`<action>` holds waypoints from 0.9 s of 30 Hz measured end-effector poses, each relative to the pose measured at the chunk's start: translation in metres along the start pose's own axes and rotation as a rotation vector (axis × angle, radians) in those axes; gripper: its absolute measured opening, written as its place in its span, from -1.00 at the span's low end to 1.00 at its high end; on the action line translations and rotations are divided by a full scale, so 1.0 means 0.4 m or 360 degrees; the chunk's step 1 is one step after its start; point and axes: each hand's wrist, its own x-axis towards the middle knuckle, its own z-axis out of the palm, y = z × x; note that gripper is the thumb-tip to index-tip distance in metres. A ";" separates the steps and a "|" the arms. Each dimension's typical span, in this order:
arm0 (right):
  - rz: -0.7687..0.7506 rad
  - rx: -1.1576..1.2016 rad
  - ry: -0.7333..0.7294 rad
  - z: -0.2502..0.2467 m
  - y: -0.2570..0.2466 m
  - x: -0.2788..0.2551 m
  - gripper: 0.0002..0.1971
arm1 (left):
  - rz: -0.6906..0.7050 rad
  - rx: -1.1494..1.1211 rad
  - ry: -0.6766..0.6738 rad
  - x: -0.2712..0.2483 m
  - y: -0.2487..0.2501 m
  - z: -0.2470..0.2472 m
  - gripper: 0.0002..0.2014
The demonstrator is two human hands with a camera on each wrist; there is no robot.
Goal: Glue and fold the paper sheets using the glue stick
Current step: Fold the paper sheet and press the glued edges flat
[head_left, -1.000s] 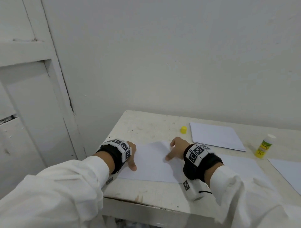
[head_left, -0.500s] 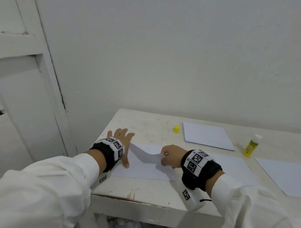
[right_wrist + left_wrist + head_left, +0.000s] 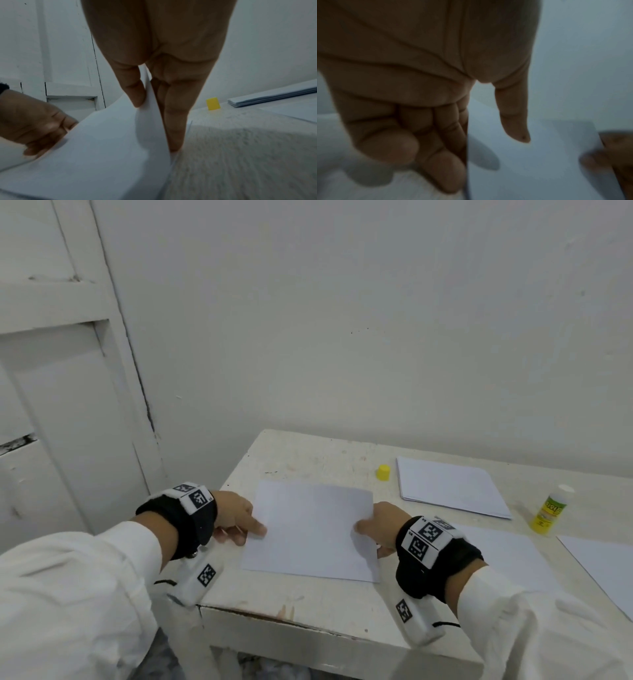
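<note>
Bench [image 3: 308, 604], white and scuffed, carries everything. Folding looks midway: the white paper sheet [image 3: 308, 529] is lifted between both hands, left hand [image 3: 236, 517] pinching its left edge, right hand [image 3: 378, 525] pinching its right, each grip closed on paper. A stack of white sheets [image 3: 448, 487] waits behind. The yellow-labelled glue stick [image 3: 549, 510] stands uncapped, its small yellow cap [image 3: 383, 472] apart; no containers appear.

White long sleeves [image 3: 85, 583] are being worn on both arms. A black wrist band [image 3: 185, 520] is being worn behind the left hand [image 3: 236, 517] and another behind the right hand [image 3: 380, 525], each carrying white blocks printed with black square-pattern markers; thin black cables are being trailed from them.
</note>
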 end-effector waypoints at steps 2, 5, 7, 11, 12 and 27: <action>0.0009 0.0010 0.0005 0.001 0.002 0.006 -0.72 | -0.0023 0.0043 0.0020 -0.006 -0.010 0.009 -0.65; 0.0029 0.0055 0.0012 0.001 0.003 0.012 -0.73 | -0.0034 -0.0229 0.0060 -0.019 -0.010 0.020 -0.81; 0.0032 0.0092 0.0009 0.001 0.002 0.014 -0.73 | -0.0063 -0.0395 -0.0036 -0.025 -0.008 0.030 -0.88; 0.0021 0.0074 0.0005 0.005 0.000 0.015 -0.76 | -0.0045 -0.0637 -0.0043 -0.042 0.001 0.070 -0.85; 0.0008 0.0046 -0.0010 0.004 0.001 0.012 -0.78 | 0.0006 -0.0695 -0.0011 -0.042 0.000 0.079 -0.69; 0.0308 -0.0106 -0.0106 0.000 0.026 0.021 -0.87 | 0.0117 -0.0855 -0.0118 -0.043 -0.040 0.098 -0.64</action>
